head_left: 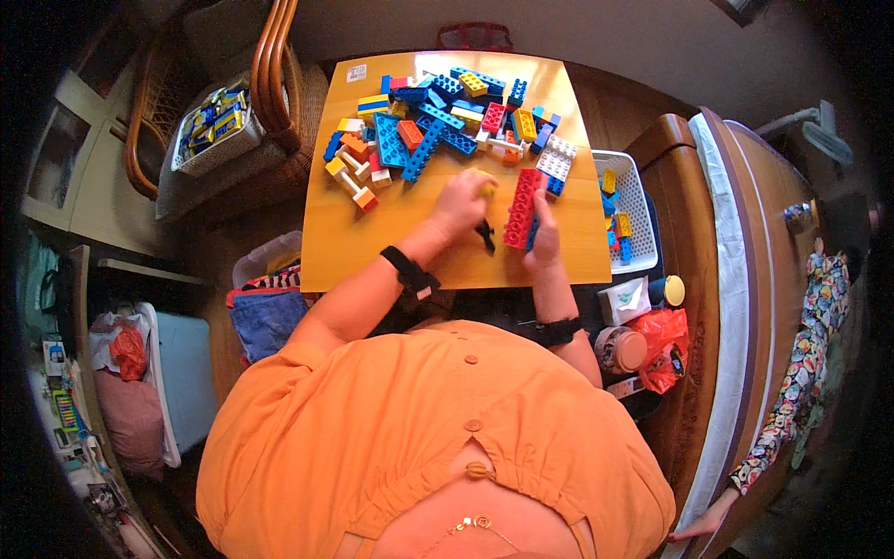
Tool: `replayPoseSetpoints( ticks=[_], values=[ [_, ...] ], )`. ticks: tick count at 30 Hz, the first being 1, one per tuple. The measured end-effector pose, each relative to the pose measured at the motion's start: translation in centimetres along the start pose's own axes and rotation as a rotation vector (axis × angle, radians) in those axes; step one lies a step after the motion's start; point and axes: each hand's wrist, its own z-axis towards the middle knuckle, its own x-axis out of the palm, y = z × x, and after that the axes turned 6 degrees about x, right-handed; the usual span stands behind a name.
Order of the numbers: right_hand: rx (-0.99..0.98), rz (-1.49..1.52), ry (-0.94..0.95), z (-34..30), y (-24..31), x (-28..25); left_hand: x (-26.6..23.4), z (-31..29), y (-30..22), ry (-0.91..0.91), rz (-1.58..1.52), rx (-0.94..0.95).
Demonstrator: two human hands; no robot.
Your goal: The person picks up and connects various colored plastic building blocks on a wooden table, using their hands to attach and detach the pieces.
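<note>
My right hand grips a long red toy building brick, tilted up on end above the table's near right part. Some blue shows behind it, by my fingers. To the left of it, my left hand is closed on a small yellow piece, most of which my fingers hide. Just below that hand is a small black piece; whether it joins the yellow one I cannot tell. A loose heap of building bricks, blue, yellow, red, orange and white, covers the far half of the wooden table.
A white perforated basket with bricks stands against the table's right side. Beyond the far left corner, a wicker chair holds a basket of packets. Another person's patterned sleeve or trouser leg lies at far right.
</note>
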Motion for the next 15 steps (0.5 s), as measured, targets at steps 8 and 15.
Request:
replayPoseSetpoints(
  ticks=[8,15],
  values=[
    [0.174,0.131,0.085,3.7,-5.9,0.3,-3.7,-0.6,-5.7,-0.085,0.022,0.443],
    [0.028,0.186,0.36,4.0,-6.3,0.1,-3.8,-2.9,-5.0,-0.021,0.021,0.517]
  ],
)
